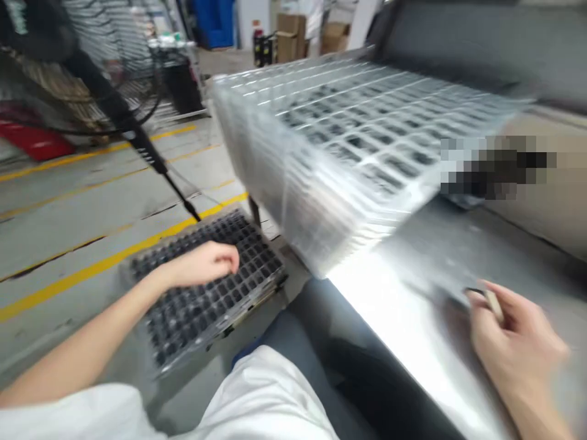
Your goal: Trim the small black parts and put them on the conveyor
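My left hand (207,264), its fingers curled closed with nothing showing in them, hovers over a black tray of small square cells (197,318). That tray sits low at my left; whether the hand touches it I cannot tell. Over the shiny metal table (389,330), my right hand (518,342) pinches a small pale piece (494,305) between thumb and fingers. A thin dark edge shows beside the thumb. Beyond the hands, a stack of clear plastic trays with cells (293,183) stands at the table's left edge, with dark items in the upper cells.
A black tool with a long thin rod (147,150) slants down from upper left toward the black tray. Yellow lines (114,263) mark the floor. Cardboard boxes (291,36) and a red object (36,137) stand farther back. A pixelated patch hides part of the right side.
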A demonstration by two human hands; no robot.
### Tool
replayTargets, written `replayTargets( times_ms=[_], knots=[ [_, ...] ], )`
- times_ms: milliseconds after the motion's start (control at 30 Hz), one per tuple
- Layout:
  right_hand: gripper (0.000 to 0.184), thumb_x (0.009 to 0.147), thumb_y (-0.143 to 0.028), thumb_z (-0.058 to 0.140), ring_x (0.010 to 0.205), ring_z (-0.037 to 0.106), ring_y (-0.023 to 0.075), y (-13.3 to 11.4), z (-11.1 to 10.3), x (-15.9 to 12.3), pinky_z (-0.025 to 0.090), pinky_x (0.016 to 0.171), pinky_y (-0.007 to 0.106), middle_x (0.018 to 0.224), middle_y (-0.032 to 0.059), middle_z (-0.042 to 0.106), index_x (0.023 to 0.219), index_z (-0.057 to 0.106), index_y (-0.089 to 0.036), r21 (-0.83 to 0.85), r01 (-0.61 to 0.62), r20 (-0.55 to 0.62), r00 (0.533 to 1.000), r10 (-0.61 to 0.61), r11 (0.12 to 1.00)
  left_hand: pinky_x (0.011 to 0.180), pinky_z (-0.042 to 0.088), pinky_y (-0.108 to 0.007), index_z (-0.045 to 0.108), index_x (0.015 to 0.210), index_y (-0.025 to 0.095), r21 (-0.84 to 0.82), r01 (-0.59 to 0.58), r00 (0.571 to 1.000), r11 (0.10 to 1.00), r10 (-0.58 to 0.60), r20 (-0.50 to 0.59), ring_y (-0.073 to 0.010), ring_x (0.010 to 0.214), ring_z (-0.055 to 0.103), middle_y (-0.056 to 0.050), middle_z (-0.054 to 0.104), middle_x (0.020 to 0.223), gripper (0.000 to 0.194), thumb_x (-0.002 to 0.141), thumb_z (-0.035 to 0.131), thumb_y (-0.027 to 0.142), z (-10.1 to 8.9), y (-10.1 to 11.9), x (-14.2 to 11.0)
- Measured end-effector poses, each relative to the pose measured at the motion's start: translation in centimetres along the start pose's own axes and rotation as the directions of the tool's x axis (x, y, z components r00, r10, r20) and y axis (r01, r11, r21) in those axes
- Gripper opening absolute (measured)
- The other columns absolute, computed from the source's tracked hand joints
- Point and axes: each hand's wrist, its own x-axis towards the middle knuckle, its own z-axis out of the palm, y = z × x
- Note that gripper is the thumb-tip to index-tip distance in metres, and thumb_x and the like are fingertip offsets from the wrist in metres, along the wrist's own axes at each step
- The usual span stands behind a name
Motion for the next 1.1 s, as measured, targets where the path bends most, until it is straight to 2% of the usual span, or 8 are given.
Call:
replayTargets(
  times_ms=[33, 100, 200, 233, 400, 567, 767, 1100],
  knots=[
    [0.041, 0.087, -0.063, 0.067, 0.071, 0.067, 0.0260, 0.5, -0.4, 0.1, 0.049, 0.067, 0.042, 0.096, 0.0128, 0.074, 0.106, 0.077, -0.028, 0.028, -0.013, -0.017, 1.000, 0.014, 1.000, 0.068, 0.047, -0.023, 0.076, 0.079, 0.026, 0.004, -0.104, 0.977, 0.995, 0.102, 0.188, -0.0160, 0.072, 0.064, 0.002, 0.071, 0.076, 0.017, 0.080, 0.062, 0.018, 1.5, 3.7, -0.1],
    [0.045, 0.085, -0.061, 0.069, 0.076, 0.070, 0.0268, 0.8, -0.7, 0.2, 0.051, 0.068, 0.039, 0.096, 0.0129, 0.075, 0.111, 0.076, -0.025, 0.153, -0.072, 0.001, 0.997, 0.073, 0.986, 0.067, 0.047, -0.023, 0.079, 0.100, 0.029, -0.084, -0.294, 0.797, 0.952, 0.293, 0.527, -0.0143, 0.071, 0.064, 0.002, 0.072, 0.079, 0.017, 0.087, 0.068, 0.028, 5.0, 10.4, -0.1],
    [0.050, 0.084, -0.060, 0.073, 0.084, 0.073, 0.0263, 0.7, -0.8, 0.3, 0.055, 0.073, 0.036, 0.096, 0.0110, 0.075, 0.116, 0.072, -0.022, 0.345, -0.160, 0.000, 0.985, 0.170, 0.925, 0.068, 0.048, -0.022, 0.076, 0.116, 0.026, -0.316, -0.378, 0.571, 0.870, 0.488, 0.660, -0.0126, 0.073, 0.063, -0.001, 0.071, 0.085, 0.029, 0.091, 0.072, 0.041, 11.0, 18.3, 2.5],
    [0.050, 0.084, -0.059, 0.073, 0.085, 0.073, 0.0260, 0.7, -0.9, 0.3, 0.056, 0.074, 0.035, 0.097, 0.0102, 0.075, 0.116, 0.071, -0.021, 0.390, -0.168, -0.013, 0.982, 0.188, 0.905, 0.067, 0.049, -0.022, 0.073, 0.119, 0.025, -0.374, -0.332, 0.573, 0.866, 0.501, 0.649, -0.0122, 0.072, 0.063, -0.002, 0.071, 0.086, 0.031, 0.093, 0.070, 0.042, 13.1, 20.5, 4.2],
    [0.043, 0.090, -0.056, 0.073, 0.096, 0.073, 0.0254, 1.5, -1.8, 0.6, 0.057, 0.083, 0.036, 0.109, 0.0094, 0.075, 0.115, 0.071, -0.021, 0.477, -0.082, -0.133, 0.977, 0.164, 0.875, 0.050, 0.047, -0.021, 0.056, 0.102, 0.019, -0.685, -0.198, 0.849, 0.701, 0.472, 0.239, -0.0110, 0.059, 0.061, -0.003, 0.067, 0.082, 0.039, 0.092, 0.067, 0.055, 23.2, 30.2, 15.1],
    [0.033, 0.096, -0.050, 0.069, 0.074, 0.068, 0.0197, 2.9, -2.7, 1.5, 0.052, 0.068, 0.031, 0.098, 0.0041, 0.076, 0.111, 0.076, -0.022, 0.341, 0.028, -0.238, 0.970, 0.057, 0.940, 0.051, 0.054, -0.026, 0.054, 0.095, 0.017, -0.837, -0.168, 0.864, 0.520, 0.486, 0.129, -0.0151, 0.059, 0.065, -0.001, 0.064, 0.074, 0.061, 0.077, 0.075, 0.072, 29.0, 35.6, 20.0],
    [0.016, 0.098, -0.035, 0.065, 0.084, 0.068, 0.0207, 3.5, -2.1, 2.2, 0.051, 0.073, 0.031, 0.099, 0.0028, 0.074, 0.105, 0.075, -0.023, 0.290, 0.118, -0.229, 0.972, -0.050, 0.950, 0.059, 0.056, -0.026, 0.059, 0.094, 0.015, -0.927, -0.092, 0.898, 0.364, 0.433, 0.081, -0.0144, 0.063, 0.065, -0.002, 0.066, 0.073, 0.057, 0.064, 0.090, 0.051, 30.2, 34.6, 21.5],
    [0.015, 0.099, -0.031, 0.066, 0.097, 0.067, 0.0235, 3.7, -1.2, 2.1, 0.053, 0.081, 0.036, 0.108, 0.0061, 0.072, 0.108, 0.075, -0.023, 0.360, 0.038, -0.149, 0.989, 0.017, 0.932, 0.078, 0.061, -0.031, 0.073, 0.099, 0.009, -0.954, 0.128, 0.873, 0.271, 0.426, 0.239, -0.0164, 0.080, 0.071, -0.009, 0.075, 0.093, 0.023, 0.077, 0.074, 0.011, 29.2, 33.5, 22.6]
  ],
)
